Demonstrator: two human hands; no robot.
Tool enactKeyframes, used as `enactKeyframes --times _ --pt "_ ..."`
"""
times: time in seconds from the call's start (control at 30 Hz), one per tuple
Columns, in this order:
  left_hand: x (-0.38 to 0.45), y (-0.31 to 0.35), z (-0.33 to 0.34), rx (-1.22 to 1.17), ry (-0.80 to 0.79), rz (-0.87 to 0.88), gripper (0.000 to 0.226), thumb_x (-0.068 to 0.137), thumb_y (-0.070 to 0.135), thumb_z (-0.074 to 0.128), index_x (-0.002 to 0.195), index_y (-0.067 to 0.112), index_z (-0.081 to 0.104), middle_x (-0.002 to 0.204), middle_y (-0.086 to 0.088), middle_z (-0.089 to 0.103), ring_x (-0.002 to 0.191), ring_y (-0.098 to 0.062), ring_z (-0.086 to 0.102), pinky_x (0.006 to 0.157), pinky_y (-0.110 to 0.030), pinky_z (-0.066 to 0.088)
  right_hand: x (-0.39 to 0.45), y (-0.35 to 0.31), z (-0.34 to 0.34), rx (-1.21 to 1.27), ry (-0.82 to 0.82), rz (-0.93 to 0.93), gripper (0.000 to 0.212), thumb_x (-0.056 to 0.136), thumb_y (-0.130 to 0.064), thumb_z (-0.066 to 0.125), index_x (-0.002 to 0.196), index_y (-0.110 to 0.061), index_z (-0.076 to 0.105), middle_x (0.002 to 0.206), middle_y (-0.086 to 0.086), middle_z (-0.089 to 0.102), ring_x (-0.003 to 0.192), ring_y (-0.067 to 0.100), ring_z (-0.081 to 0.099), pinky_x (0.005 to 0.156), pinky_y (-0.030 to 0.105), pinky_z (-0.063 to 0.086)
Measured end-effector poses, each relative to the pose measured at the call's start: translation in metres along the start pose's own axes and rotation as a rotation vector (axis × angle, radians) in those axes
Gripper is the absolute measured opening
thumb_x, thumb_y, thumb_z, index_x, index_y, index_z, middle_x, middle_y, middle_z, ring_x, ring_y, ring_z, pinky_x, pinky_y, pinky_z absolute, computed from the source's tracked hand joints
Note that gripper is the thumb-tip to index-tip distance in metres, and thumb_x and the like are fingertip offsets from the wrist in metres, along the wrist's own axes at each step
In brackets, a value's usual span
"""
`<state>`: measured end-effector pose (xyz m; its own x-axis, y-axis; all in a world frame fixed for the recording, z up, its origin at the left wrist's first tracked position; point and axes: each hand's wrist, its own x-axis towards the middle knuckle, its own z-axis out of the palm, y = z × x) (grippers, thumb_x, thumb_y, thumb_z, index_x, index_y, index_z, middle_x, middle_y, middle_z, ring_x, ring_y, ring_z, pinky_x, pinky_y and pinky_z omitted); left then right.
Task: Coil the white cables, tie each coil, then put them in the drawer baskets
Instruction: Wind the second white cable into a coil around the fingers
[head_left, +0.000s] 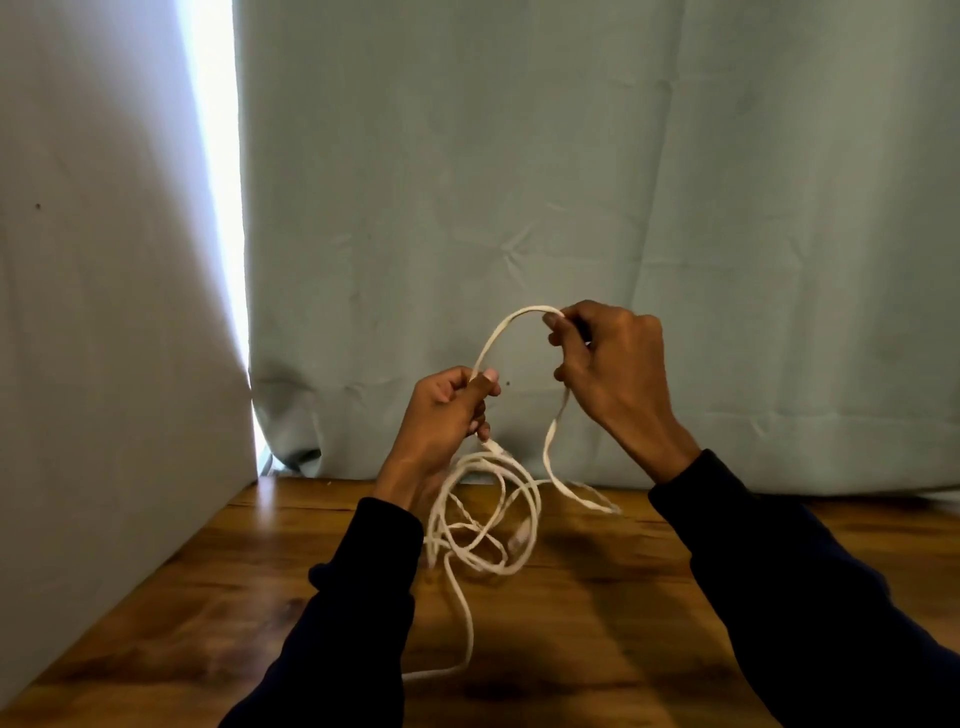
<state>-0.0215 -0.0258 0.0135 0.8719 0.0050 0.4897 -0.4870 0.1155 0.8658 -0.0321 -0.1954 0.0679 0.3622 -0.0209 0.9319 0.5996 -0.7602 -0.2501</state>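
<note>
**Holding a white cable in an arch between two raised hands**

Gripping the white cable (511, 317) at two points, a person in dark long sleeves (810, 587) holds both hands above a wooden tabletop (597, 649). The left hand (447, 410) sits lower and nearer the middle of the view; its fingers are curled round the cable and its thumb (480, 387) presses the strand against them. The right hand (608, 358) is higher and to the right, its fingertips (553, 325) pinching the cable at the top of the arch, with the remaining fingers curled in toward the palm.

Between the two grips the cable rises in a smooth hump. From the right hand a flat length drops, bends, and trails to the tabletop on the right, where its end appears blurred. Below the left hand the rest of the cable hangs in a loose tangle of overlapping loops (483, 525), reaching down to the wood just beside the left forearm. A small connector-like piece shows among the loops, too blurred to identify. One single strand (465, 618) runs from the tangle toward the viewer and curls leftward near the left sleeve.

Behind the table hangs a pale grey-green curtain (571, 182), its hem touching the table's far edge. A plain light panel (104, 312) stands along the left side, and a bright vertical strip of light (218, 182) shows between panel and curtain.
</note>
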Motion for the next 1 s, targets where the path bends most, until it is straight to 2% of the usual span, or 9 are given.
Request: enactKeyframes --times 0.13,0.23,0.3,0.4,0.5,0.67,0.77,0.87,1.0 --pt "-0.002 0.004 0.0 0.032 -0.058 0.023 0.028 0.102 0.028 0.054 0.094 0.008 0.073 0.062 -0.003 0.048 0.062 -0.017 0.05 0.071 -0.03 0.055 -0.007 0.007 0.003 -0.207 -0.068 -0.013 0.03 0.099 -0.037 0.057 0.12 -0.017 0.068 0.087 0.006 0.075 0.067 0.022 0.069 0.058 0.031 0.056" --pt "-0.003 0.007 0.001 0.047 -0.064 0.063 0.03 0.105 0.026 0.046 0.102 0.014 0.074 0.071 -0.004 0.05 0.069 -0.018 0.05 0.071 -0.027 0.052 -0.017 0.008 0.006 -0.357 -0.142 -0.178 0.047 0.096 -0.033 0.064 0.139 -0.022 0.051 0.098 0.009 0.073 0.073 0.026 0.068 0.058 0.023 0.044" --pt "-0.004 0.009 0.004 0.063 -0.067 0.087 0.031 0.105 0.026 0.044 0.105 0.014 0.073 0.072 -0.003 0.051 0.069 -0.017 0.049 0.07 -0.026 0.051 -0.021 0.007 0.01 -0.327 -0.164 -0.274 0.051 0.094 -0.031 0.067 0.141 -0.022 0.049 0.102 0.011 0.072 0.071 0.025 0.068 0.059 0.025 0.05" --pt "-0.006 0.014 0.005 0.034 -0.045 0.109 0.031 0.104 0.028 0.046 0.1 0.012 0.073 0.064 0.001 0.053 0.066 -0.016 0.051 0.07 -0.027 0.051 -0.02 0.011 0.011 -0.185 -0.153 -0.259 0.037 0.097 -0.026 0.062 0.132 -0.017 0.053 0.095 0.012 0.073 0.065 0.024 0.068 0.064 0.035 0.061" --pt "-0.01 0.02 0.007 -0.167 -0.095 0.048 0.033 0.104 0.028 0.047 0.092 0.008 0.07 0.054 -0.003 0.051 0.056 -0.015 0.051 0.074 -0.034 0.053 -0.016 0.018 0.009 -0.102 -0.086 -0.201 0.024 0.099 -0.025 0.059 0.119 -0.011 0.061 0.086 0.011 0.073 0.061 0.021 0.068 0.061 0.038 0.06" --pt "-0.016 0.025 0.02 -0.466 -0.329 -0.122 0.044 0.099 0.042 0.048 0.079 0.006 0.063 0.044 0.0 0.039 0.044 -0.013 0.041 0.058 -0.031 0.047 -0.018 0.019 0.009 -0.034 -0.085 -0.115 0.026 0.101 -0.029 0.056 0.117 -0.011 0.068 0.086 0.004 0.075 0.06 0.011 0.064 0.06 0.028 0.057" --pt "-0.021 0.023 0.028 -0.491 -0.474 -0.148 0.052 0.095 0.051 0.046 0.08 0.005 0.064 0.044 -0.001 0.042 0.05 -0.016 0.045 0.066 -0.032 0.049 -0.019 0.02 0.009 -0.016 -0.051 -0.032 0.026 0.102 -0.032 0.055 0.11 -0.013 0.072 0.074 -0.004 0.071 0.056 0.005 0.059 0.055 0.021 0.05" --pt "-0.025 0.024 0.035 -0.525 -0.514 -0.1 0.045 0.096 0.043 0.05 0.086 0.003 0.068 0.052 -0.005 0.052 0.063 -0.022 0.052 0.082 -0.036 0.048 -0.02 0.02 0.01 0.008 -0.052 0.084 0.027 0.101 -0.03 0.057 0.1 -0.011 0.075 0.065 -0.006 0.064 0.053 0.005 0.056 0.053 0.016 0.041" --pt "-0.026 0.027 0.039 -0.533 -0.494 -0.004 0.032 0.1 0.019 0.044 0.094 0.002 0.071 0.063 -0.008 0.059 0.068 -0.021 0.059 0.08 -0.035 0.05 -0.02 0.021 0.003 0.039 -0.118 0.123 0.019 0.095 -0.028 0.066 0.091 -0.012 0.076 0.067 0.001 0.069 0.059 0.012 0.063 0.057 0.031 0.053"
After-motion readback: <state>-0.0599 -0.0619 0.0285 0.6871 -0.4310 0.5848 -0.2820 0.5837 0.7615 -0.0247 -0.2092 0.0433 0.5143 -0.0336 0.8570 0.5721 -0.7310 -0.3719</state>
